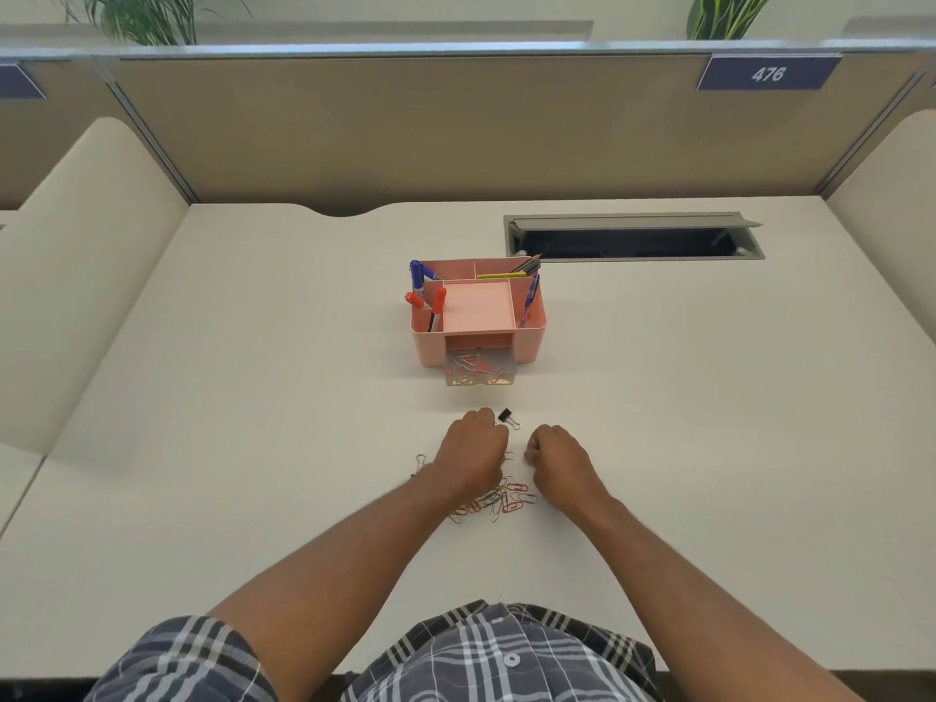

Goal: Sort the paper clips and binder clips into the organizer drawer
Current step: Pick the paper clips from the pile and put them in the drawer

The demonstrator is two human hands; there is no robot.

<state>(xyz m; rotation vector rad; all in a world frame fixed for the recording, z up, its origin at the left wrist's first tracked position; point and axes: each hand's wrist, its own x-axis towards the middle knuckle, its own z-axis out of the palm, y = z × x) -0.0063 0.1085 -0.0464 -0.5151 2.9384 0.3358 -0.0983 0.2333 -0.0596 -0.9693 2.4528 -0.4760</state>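
A pink desk organizer (532,342) stands mid-desk. Its clear drawer (478,369) is pulled out toward me and holds several red and silver paper clips. Nearer me lies a loose pile of paper clips (499,499), partly hidden under my wrists. A black binder clip (508,417) rests on the desk just off the fingertips of my left hand (473,448), whose fingers are curled down. My right hand (554,456) hovers beside the pile with its fingers curled in; whatever is inside either hand is hidden. One silver paper clip (420,462) lies apart at the left.
The organizer's top compartments hold blue and red markers (416,278), pencils and a pen (530,291). An open cable tray (633,238) is set into the white desk (253,397) at the back right. Partition walls enclose the desk.
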